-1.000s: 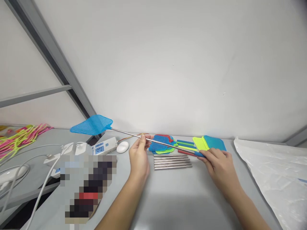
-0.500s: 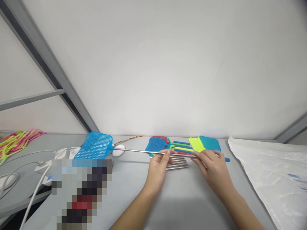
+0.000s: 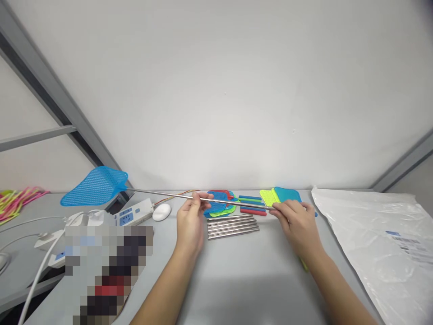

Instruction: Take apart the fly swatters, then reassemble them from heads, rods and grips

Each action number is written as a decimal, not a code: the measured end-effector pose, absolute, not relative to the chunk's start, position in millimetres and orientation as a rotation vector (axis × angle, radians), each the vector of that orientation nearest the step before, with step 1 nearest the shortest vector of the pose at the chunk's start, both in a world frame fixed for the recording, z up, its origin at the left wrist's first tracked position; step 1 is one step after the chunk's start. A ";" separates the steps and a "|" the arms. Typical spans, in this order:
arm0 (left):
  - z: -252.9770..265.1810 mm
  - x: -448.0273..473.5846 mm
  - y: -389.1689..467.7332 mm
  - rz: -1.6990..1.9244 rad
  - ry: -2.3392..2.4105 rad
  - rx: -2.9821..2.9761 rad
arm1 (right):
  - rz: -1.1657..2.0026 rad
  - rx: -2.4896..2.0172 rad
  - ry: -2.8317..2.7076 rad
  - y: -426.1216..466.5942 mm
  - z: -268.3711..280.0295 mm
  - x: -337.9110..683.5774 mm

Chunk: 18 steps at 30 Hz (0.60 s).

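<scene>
A blue fly swatter (image 3: pixel 96 187) stretches across the view above the table, its mesh head out to the left on a long metal rod. My left hand (image 3: pixel 190 223) pinches the rod near its middle, between thumb and fingers. At the right end, my right hand (image 3: pixel 300 228) is closed around the handle part, and a blue tip shows past the fingers. Behind the rod lie stacked swatter heads (image 3: pixel 219 203) in blue, red and green, beside several coloured handles (image 3: pixel 253 211). Below them is a row of metal rods (image 3: pixel 233 227).
Yellow and teal swatter heads (image 3: pixel 287 195) lie behind my right hand. A white plastic bag (image 3: pixel 368 239) covers the right side. On the left are a power strip (image 3: pixel 135 213), a white mouse (image 3: pixel 161 212), cables and pink and yellow strands (image 3: pixel 25 203).
My left hand has moved left along with the swatter head, and the hands are farther apart. More of the metal rod shows between them. The view has shifted slightly.
</scene>
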State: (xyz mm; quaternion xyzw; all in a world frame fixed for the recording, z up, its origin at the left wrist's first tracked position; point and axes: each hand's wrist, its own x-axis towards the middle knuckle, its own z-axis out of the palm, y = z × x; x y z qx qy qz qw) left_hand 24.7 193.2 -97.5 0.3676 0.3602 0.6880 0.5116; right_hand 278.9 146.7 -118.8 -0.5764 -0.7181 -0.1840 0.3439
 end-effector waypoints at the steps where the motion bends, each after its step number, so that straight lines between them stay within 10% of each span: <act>1: -98.0 26.4 192.1 1.635 0.873 0.903 | -0.472 -1.505 -1.857 147.0 -119.6 282.6; 18: -119.9 57.7 172.1 1.173 0.720 0.966 | -0.493 -1.452 -1.856 142.3 -117.6 273.3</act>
